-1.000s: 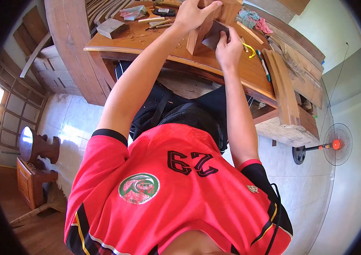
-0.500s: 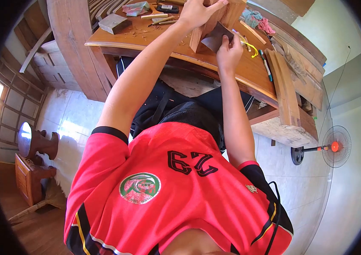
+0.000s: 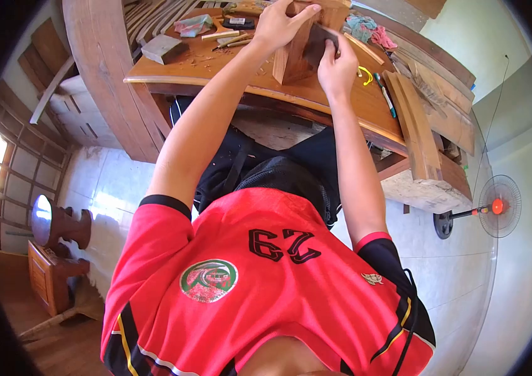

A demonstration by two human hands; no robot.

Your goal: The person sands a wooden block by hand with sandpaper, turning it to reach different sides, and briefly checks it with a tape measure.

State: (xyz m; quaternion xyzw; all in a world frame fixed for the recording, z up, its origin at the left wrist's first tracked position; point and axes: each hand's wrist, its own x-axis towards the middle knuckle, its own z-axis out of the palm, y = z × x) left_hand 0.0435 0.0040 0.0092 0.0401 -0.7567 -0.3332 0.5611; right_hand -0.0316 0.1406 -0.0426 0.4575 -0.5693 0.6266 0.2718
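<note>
Left hand [image 3: 276, 28]: closed on the wooden block [image 3: 283, 65], fingertips partly hidden | Right hand [image 3: 338, 70]: dark sheet [image 3: 317, 50] pinched between thumb and fingers at the block's near face, contact unclear | Wooden block: on the table [image 3: 216, 73], between grey block [image 3: 163, 49] at left and yellow cord [image 3: 367, 77] at right

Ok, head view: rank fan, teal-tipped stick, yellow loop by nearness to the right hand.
1. Yellow loop, just right of the right hand
2. Teal-tipped stick, farther right on the table
3. Fan, far right, off the table
</note>
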